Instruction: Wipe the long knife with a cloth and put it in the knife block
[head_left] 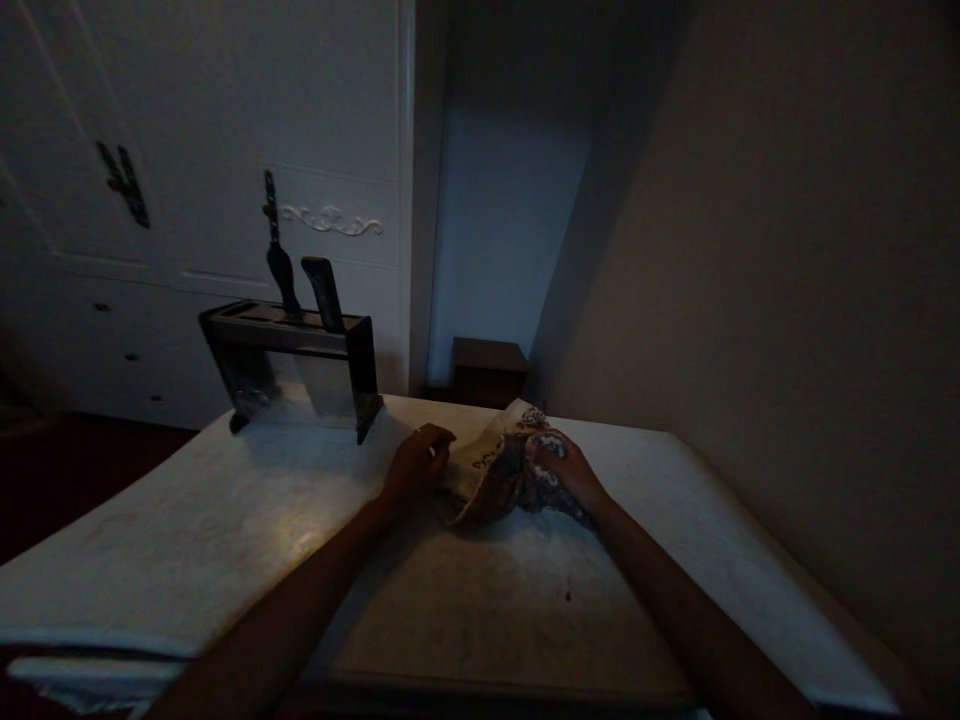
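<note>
No text, label, brand, number or sign can be read anywhere in this dim view. The patterned cloth carries dark curling marks along its edge, but they are too blurred to tell whether they are letters or ornament. The white cabinet door bears only a raised scroll ornament, with no writing on it.
</note>
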